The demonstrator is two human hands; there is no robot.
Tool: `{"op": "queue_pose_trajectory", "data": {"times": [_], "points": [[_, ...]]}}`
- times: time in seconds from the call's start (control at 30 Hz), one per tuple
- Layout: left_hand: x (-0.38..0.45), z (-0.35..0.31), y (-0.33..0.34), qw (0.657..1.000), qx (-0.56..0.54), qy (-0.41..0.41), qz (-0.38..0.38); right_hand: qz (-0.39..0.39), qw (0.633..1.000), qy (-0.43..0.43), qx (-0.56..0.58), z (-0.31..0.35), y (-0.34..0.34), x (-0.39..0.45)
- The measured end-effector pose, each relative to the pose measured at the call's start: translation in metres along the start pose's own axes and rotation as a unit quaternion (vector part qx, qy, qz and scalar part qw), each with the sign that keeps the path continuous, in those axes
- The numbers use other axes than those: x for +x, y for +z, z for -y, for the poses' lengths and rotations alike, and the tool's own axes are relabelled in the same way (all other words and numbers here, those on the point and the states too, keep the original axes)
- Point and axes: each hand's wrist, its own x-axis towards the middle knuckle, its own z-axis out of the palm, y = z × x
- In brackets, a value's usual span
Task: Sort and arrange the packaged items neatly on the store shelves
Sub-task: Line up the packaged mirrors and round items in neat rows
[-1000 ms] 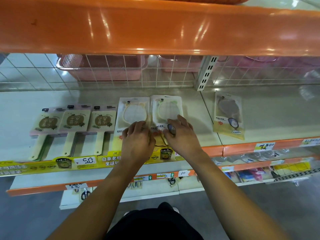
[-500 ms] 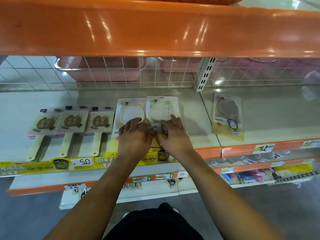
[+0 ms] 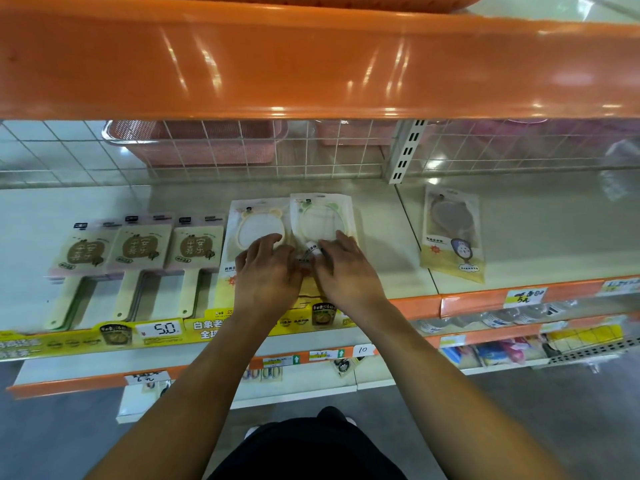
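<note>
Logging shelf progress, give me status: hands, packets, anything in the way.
Left hand and right hand flat on two mirror packets, bear-eared and green-rimmed, side by side. Third packet apart at right. Nothing blocking.

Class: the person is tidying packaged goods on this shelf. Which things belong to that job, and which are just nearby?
Job:
left hand
right hand
bear-ear mirror pack
green-rimmed mirror pack
grey mirror pack
three handled boards

Nearby:
pink baskets
price tag
</note>
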Motion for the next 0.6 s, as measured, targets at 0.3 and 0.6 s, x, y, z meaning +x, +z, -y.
{"op": "queue_pose_trajectory", "data": {"times": [0.3, 0.6], "points": [[0.003, 0.003, -0.002, 1.0, -0.023, -0.014, -0.016, 0.002, 1.0, 0.002, 0.004, -0.002, 0.003, 0.005], [0.005, 0.007, 0.0, 0.999, -0.016, -0.015, -0.029, 0.026, 0.995, 0.01, -0.097, -0.001, 0.018, 0.004]]}}
